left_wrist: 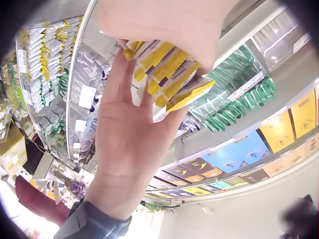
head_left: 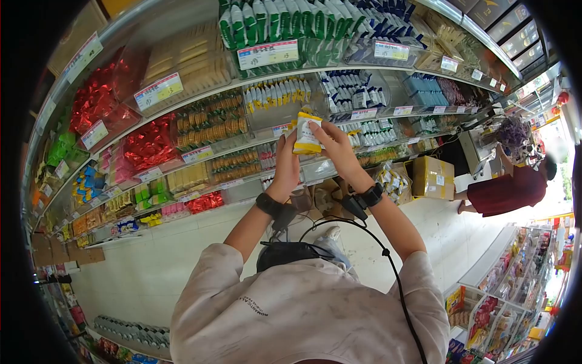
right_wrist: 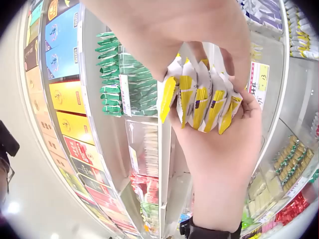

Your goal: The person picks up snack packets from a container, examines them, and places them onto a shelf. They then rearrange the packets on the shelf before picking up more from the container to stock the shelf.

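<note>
Between my two hands is a row of several small white and yellow snack packets (head_left: 308,133), pressed face to face. My left hand (head_left: 287,165) holds them from the left, its fingers and palm along the lower side in the right wrist view. My right hand (head_left: 337,153) grips them from the right, with its thumb on the front packet. Their yellow crimped ends fan out in the right wrist view. Behind the hands, similar yellow and white packets (head_left: 276,93) stand in a clear shelf bin.
Tiered shelves hold green and white packets (head_left: 285,24), round biscuits (head_left: 212,118) and red foil packs (head_left: 148,142), with price tags along the edges. A cardboard box (head_left: 433,177) stands right of the shelves. A person in dark red (head_left: 509,191) is farther right, above a display stand (head_left: 503,279).
</note>
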The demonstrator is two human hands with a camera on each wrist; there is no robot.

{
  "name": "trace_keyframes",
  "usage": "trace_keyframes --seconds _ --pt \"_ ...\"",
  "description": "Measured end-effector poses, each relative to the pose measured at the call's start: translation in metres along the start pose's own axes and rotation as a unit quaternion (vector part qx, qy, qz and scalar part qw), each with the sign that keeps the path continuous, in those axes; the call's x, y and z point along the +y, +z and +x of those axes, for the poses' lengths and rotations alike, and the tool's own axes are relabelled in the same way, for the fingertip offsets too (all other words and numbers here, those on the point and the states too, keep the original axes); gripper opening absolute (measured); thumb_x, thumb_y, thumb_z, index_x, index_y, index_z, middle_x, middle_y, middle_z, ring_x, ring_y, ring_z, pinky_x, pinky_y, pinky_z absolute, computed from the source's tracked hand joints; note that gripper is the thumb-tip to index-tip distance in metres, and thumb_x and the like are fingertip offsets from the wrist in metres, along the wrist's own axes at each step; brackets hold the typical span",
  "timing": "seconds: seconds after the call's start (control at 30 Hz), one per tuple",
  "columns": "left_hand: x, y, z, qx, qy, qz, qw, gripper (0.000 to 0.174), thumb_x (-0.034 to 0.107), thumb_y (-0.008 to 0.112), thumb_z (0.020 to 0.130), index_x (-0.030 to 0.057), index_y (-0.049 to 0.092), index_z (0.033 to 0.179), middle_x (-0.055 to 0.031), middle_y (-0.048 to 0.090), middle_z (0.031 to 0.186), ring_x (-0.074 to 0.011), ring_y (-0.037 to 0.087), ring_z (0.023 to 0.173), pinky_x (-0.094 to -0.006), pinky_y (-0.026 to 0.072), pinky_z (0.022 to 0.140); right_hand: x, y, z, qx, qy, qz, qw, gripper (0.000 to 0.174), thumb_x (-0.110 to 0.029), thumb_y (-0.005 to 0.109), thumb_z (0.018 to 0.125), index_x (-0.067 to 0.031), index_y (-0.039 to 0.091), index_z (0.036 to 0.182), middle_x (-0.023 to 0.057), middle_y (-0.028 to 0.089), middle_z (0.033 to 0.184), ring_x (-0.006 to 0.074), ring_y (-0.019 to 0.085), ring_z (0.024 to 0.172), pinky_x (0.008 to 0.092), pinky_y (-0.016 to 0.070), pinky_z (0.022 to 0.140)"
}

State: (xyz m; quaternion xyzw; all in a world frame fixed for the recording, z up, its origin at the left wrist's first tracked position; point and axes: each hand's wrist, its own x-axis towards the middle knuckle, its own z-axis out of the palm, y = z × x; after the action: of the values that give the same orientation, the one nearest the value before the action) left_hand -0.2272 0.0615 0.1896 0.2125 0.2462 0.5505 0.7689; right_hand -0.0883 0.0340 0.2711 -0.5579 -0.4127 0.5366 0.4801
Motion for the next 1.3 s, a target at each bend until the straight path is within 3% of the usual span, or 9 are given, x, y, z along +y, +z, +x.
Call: trace_keyframes --seconds 0.13,0.23,0.4,0.73,0.93,1.03,1.13,1.23,1.3 --pt "0.02 -0.003 0.002 -0.03 0.014 0.047 0.998 0.041 0.031 0.056 0.104 0.0047 0.054 0.135 -0.0055 0.06 0.13 -0.0163 0.057 0.123 -0.0336 0.0427 0.103 0.004 0.015 0.006 0.009 0.055 0.075 0.996 0.079 -0.057 0.07 0.092 0.0012 0.05 0.141 0.0105 0.063 0.123 0.0143 0.061 0.108 0.0345 0.0512 0.088" --pt "0.038 0.003 0.001 -0.016 0.004 0.094 0.995 0.04 0.033 0.052 0.106 0.0049 0.055 0.134 -0.0048 0.061 0.127 -0.0158 0.058 0.121 -0.0334 0.0434 0.102 -0.001 0.026 0.008 -0.003 0.044 0.089 0.995 0.082 -0.056 0.07 0.092 0.0007 0.047 0.145 0.0084 0.064 0.122 0.015 0.061 0.109 0.035 0.0503 0.09" --pt "0.049 -0.01 0.013 -0.068 0.009 0.119 0.991 0.047 0.037 0.055 0.105 0.0021 0.054 0.135 -0.0072 0.061 0.127 -0.016 0.058 0.118 -0.0326 0.0425 0.1 -0.01 0.043 0.007 0.017 0.025 0.091 0.995 0.071 -0.055 0.07 0.092 -0.001 0.054 0.137 0.0071 0.064 0.119 0.0146 0.062 0.109 0.0358 0.0512 0.088" --pt "0.058 -0.016 0.028 -0.034 0.046 0.252 0.966 0.054 0.048 0.044 0.109 -0.0005 0.056 0.131 -0.01 0.062 0.119 -0.0159 0.06 0.107 -0.0304 0.0463 0.09 -0.001 0.053 0.019 0.036 0.001 0.034 0.999 0.05 -0.049 0.07 0.094 -0.0065 0.063 0.118 0.0011 0.066 0.101 0.0086 0.064 0.095 0.0272 0.052 0.076" --pt "0.071 -0.021 0.031 -0.02 0.02 0.239 0.971 0.065 0.057 0.044 0.106 -0.0013 0.058 0.129 -0.0105 0.062 0.119 -0.0166 0.06 0.108 -0.0328 0.0471 0.09 -0.003 0.06 0.034 0.029 -0.005 0.034 0.999 0.043 -0.047 0.074 0.092 -0.0066 0.063 0.104 -0.0003 0.063 0.09 0.0049 0.057 0.078 0.022 0.0448 0.063" --pt "0.078 -0.024 0.037 -0.052 0.011 0.24 0.969 0.072 0.063 0.048 0.102 -0.0005 0.055 0.135 -0.0101 0.06 0.124 -0.0177 0.059 0.113 -0.0347 0.0473 0.093 0.002 0.052 0.055 0.02 -0.018 -0.077 0.997 0.045 -0.047 0.076 0.09 -0.0046 0.062 0.099 0.0001 0.061 0.087 0.0058 0.054 0.074 0.023 0.0431 0.061" --pt "0.084 -0.024 0.031 -0.054 -0.014 0.275 0.96 0.073 0.063 0.051 0.1 0.0033 0.05 0.144 -0.0082 0.058 0.131 -0.0182 0.058 0.119 -0.0361 0.0469 0.098 0.011 0.054 0.072 0.018 -0.057 -0.038 0.997 0.057 -0.049 0.076 0.089 0.0017 0.064 0.11 0.0015 0.058 0.083 0.0077 0.052 0.071 0.0251 0.0433 0.06" --pt "0.085 -0.024 0.035 -0.027 -0.04 0.231 0.972 0.065 0.056 0.051 0.103 0.0111 0.046 0.149 -0.0045 0.059 0.134 -0.0176 0.058 0.122 -0.0371 0.0462 0.102 0.025 0.061 0.092 0.043 -0.103 -0.171 0.979 0.073 -0.057 0.067 0.092 0.0073 0.059 0.128 0.0126 0.065 0.091 0.0196 0.063 0.078 0.0317 0.0501 0.071" --pt "0.083 -0.022 0.031 -0.019 -0.028 0.177 0.984 0.063 0.054 0.049 0.104 0.0136 0.043 0.152 -0.0052 0.058 0.135 -0.018 0.057 0.123 -0.0372 0.0456 0.103 0.031 0.071 0.096 0.053 -0.143 -0.199 0.968 0.085 -0.062 0.056 0.096 0.0101 0.048 0.139 0.0231 0.067 0.101 0.0321 0.065 0.095 0.0386 0.0505 0.083"
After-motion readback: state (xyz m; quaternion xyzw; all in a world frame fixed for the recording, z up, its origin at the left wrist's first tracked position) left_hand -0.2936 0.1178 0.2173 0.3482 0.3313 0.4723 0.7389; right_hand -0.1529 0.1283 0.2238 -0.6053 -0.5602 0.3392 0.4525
